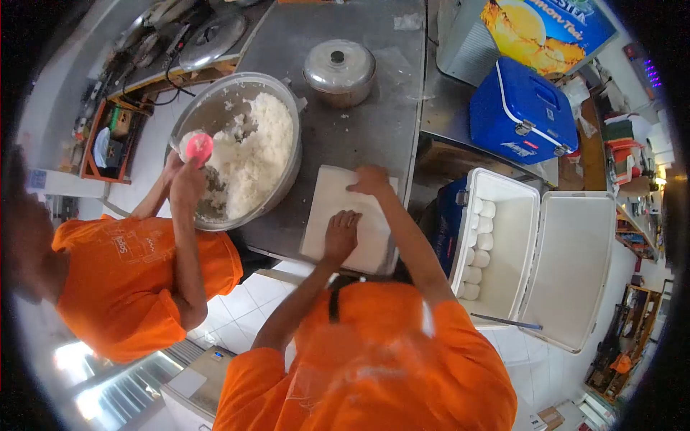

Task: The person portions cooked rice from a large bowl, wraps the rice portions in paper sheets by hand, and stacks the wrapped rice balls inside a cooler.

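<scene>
A stack of white paper sheets (pixel 327 197) lies on the metal table in front of me. My left hand (pixel 343 235) rests on the middle of the sheets, its fingers slightly bent, with nothing visible in it. Farther up, my right hand (pixel 370 181) lies at the top right corner of the stack, its fingers apart. Whether its fingertips have lifted a sheet, I cannot tell.
To my left a co-worker in orange works a pink scoop (pixel 198 147) in a large tub (pixel 293 154) of white rice (pixel 255 161). Beyond the paper stands a lidded pot (pixel 340 72). On my right are an open white cooler (pixel 514 251) holding several wrapped white bundles (pixel 483 242) and a blue cooler (pixel 521 111).
</scene>
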The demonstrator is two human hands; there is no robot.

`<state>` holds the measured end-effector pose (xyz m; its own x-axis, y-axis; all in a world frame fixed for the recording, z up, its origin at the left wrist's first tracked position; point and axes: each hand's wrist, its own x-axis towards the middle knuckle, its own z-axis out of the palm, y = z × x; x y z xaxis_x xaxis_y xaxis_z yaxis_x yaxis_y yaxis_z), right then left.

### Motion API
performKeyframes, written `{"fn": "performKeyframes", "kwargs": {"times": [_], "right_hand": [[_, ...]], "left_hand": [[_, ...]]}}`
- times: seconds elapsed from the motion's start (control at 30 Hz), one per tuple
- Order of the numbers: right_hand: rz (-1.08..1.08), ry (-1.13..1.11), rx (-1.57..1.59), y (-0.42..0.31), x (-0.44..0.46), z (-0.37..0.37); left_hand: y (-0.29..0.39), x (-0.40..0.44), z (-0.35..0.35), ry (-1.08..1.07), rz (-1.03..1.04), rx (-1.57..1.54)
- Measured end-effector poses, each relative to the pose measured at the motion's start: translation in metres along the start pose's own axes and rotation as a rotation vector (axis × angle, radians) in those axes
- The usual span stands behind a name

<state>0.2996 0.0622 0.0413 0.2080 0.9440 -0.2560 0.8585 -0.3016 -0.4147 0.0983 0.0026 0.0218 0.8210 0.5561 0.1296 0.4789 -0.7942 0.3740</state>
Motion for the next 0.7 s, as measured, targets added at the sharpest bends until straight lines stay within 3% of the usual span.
{"fn": "performKeyframes", "kwargs": {"times": [0.07,0.13,0.2,0.3,0.37,0.47,0.53,0.57,0.67,0.7], "right_hand": [[-0.082,-0.088,-0.099,-0.007,-0.005,0.006],[-0.128,0.12,-0.07,0.002,-0.022,0.019],[-0.219,0.245,-0.159,-0.005,-0.069,0.009],[-0.316,0.345,-0.142,-0.023,-0.136,0.033],[-0.41,0.603,-0.146,-0.019,-0.143,0.058],[-0.362,0.583,-0.181,-0.028,-0.146,0.069],[-0.328,0.613,-0.163,-0.029,-0.146,0.08],[-0.308,0.633,-0.144,-0.027,-0.145,0.086],[-0.215,0.611,-0.04,-0.043,-0.153,0.07],[-0.209,0.614,-0.044,-0.044,-0.153,0.076]], "left_hand": [[-0.011,0.011,0.001,-0.04,-0.013,0.043],[-0.008,0.017,-0.012,-0.072,-0.035,0.081],[0.009,0.026,-0.034,0.322,-0.137,0.117],[-0.002,0.023,-0.029,0.247,-0.075,0.235],[-0.013,0.015,-0.022,0.199,-0.13,0.241],[-0.052,-0.009,-0.031,0.144,-0.269,0.088],[-0.091,-0.021,-0.03,0.435,-0.457,0.132],[-0.09,-0.018,-0.028,0.438,-0.44,0.129],[-0.045,-0.002,-0.039,0.318,0.15,-0.314],[-0.05,0.004,-0.023,0.144,0.108,-0.346]]}}
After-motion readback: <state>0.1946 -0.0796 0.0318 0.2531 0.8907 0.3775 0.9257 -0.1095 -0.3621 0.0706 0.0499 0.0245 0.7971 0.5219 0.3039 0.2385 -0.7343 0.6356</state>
